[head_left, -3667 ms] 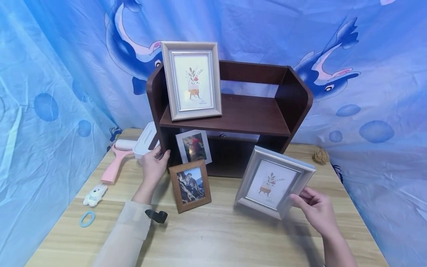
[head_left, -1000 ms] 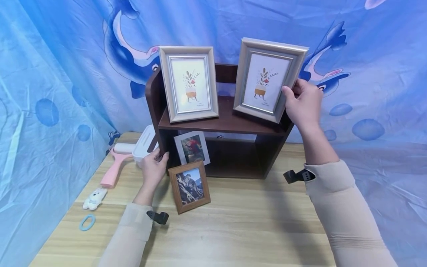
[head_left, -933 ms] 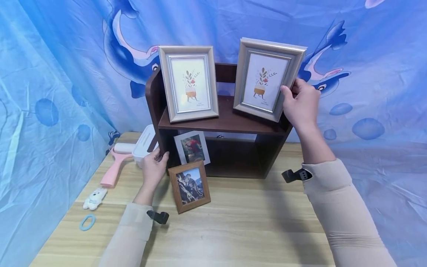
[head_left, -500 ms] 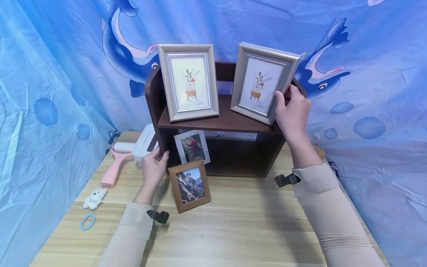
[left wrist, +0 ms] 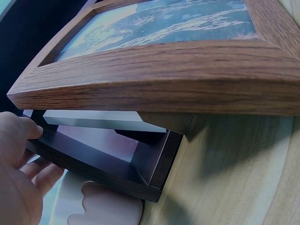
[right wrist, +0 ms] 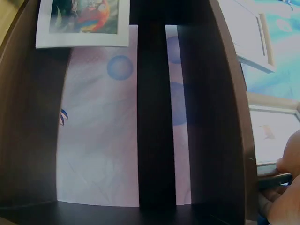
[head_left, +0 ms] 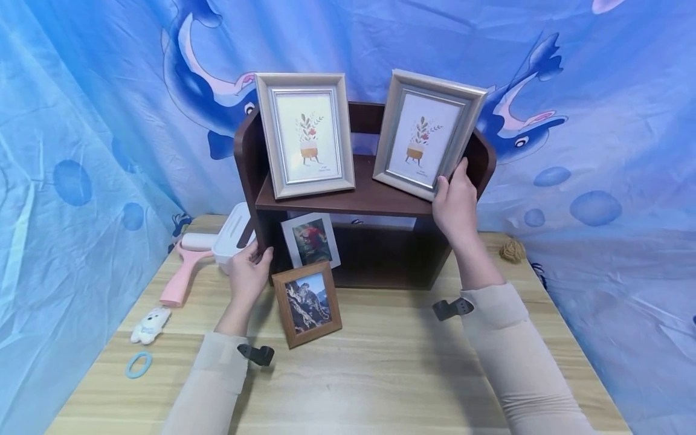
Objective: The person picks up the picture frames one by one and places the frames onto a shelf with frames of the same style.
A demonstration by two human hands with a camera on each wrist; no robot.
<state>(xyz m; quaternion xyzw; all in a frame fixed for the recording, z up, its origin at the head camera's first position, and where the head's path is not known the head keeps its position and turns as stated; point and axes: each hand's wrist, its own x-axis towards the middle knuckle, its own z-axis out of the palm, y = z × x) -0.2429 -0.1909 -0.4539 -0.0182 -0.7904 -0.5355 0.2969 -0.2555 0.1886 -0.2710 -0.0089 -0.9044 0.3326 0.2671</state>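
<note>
In the head view my left hand grips the left side panel of a dark brown desktop shelf, thumb in front; the left wrist view shows the thumb and fingers about the panel's edge. My right hand pinches the lower right corner of a silver picture frame, which stands tilted on the upper shelf board. A matching silver frame stands to its left. Below, a white-framed parrot picture leans in the lower compartment. In front of it stands a brown wooden frame with a snow leopard picture.
On the left of the table lie a pink lint roller, a white lidded box, a small white plush toy and a light blue ring. A ball of brown twine sits at the back right.
My right hand has lifted the silver frame from above the table onto the upper shelf, then slid down to its lower right corner. My left hand has stayed on the side panel.
</note>
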